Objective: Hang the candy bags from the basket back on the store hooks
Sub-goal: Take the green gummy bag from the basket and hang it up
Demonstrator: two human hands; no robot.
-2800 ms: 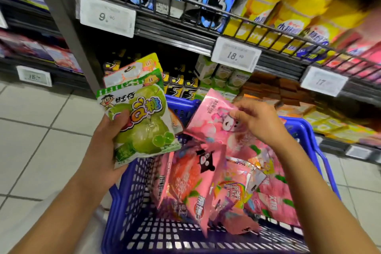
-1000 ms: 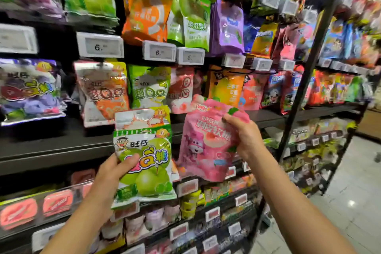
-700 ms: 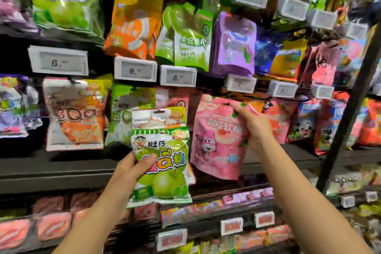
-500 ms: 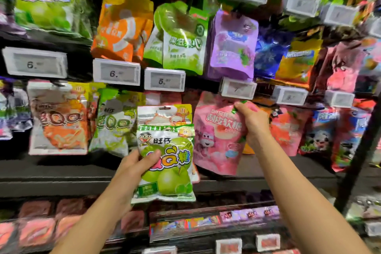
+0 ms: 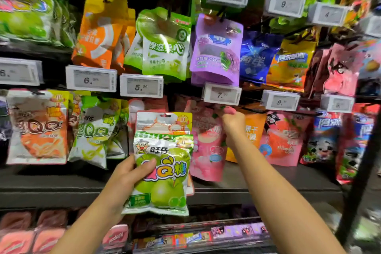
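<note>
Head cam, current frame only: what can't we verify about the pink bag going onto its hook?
- Hook for the pink candy bag: hidden behind the 7.00 price tag and the right hand.
- Pink bag's hang hole: blurred and covered by the right hand's fingers.
- Bags behind the green apple candy bag in the left hand: count unclear, only edges show.
- Basket: out of frame.

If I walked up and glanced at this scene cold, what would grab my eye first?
Probably the green apple candy bag front and centre, gripped by the left hand with more bags stacked behind it. Just right of it, the right hand holds the top of a pink candy bag up under the 7 price tag. Behind them, a wall of bright hanging packets, such as the purple pouch above.
</note>
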